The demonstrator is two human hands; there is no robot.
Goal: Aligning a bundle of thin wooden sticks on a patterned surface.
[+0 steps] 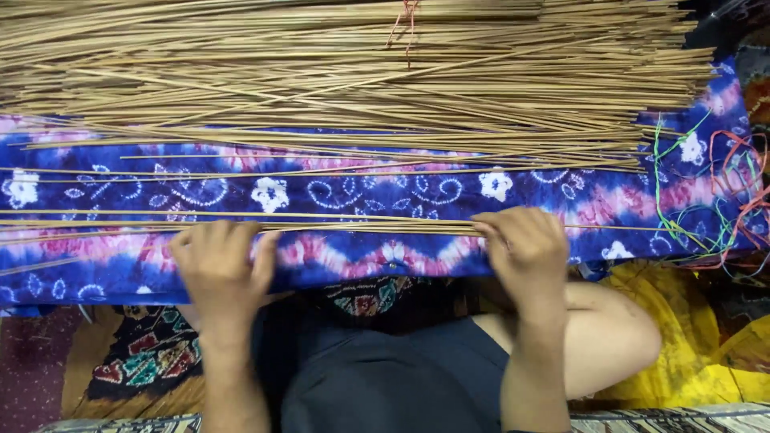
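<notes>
Both hands pinch a thin bunch of sticks (353, 228) flat on the blue patterned cloth (361, 192): left hand (220, 269) and right hand (525, 252) w/ fingers curled shut over it, prob. to keep it aligned. Big stick pile (337, 72) lies beyond the grip; coloured strings (706, 200) right of it.

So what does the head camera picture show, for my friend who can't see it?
Two bare hands, the left hand and right hand, press on a few thin sticks lying across a blue, pink and white patterned cloth. A big pile of sticks lies behind, with loose coloured threads at the right.
</notes>
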